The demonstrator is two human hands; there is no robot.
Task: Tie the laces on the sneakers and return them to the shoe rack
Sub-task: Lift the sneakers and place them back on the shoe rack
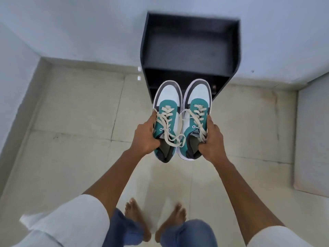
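Observation:
I hold two teal, white and grey sneakers side by side in the air, toes pointing away from me. My left hand (145, 135) grips the outer side of the left sneaker (167, 111), whose cream laces hang loose across the tongue. My right hand (211, 139) grips the outer side of the right sneaker (195, 111), with its lace ends trailing too. Just beyond the toes stands the black shoe rack (192, 49) against the wall, its top shelf bare; the sneakers hide part of its lower shelves.
Pale floor tiles (71, 139) spread around me. My bare feet (154, 220) stand below the sneakers. A grey panel (313, 139) leans or lies at the right edge. White walls close the corner behind and left of the rack.

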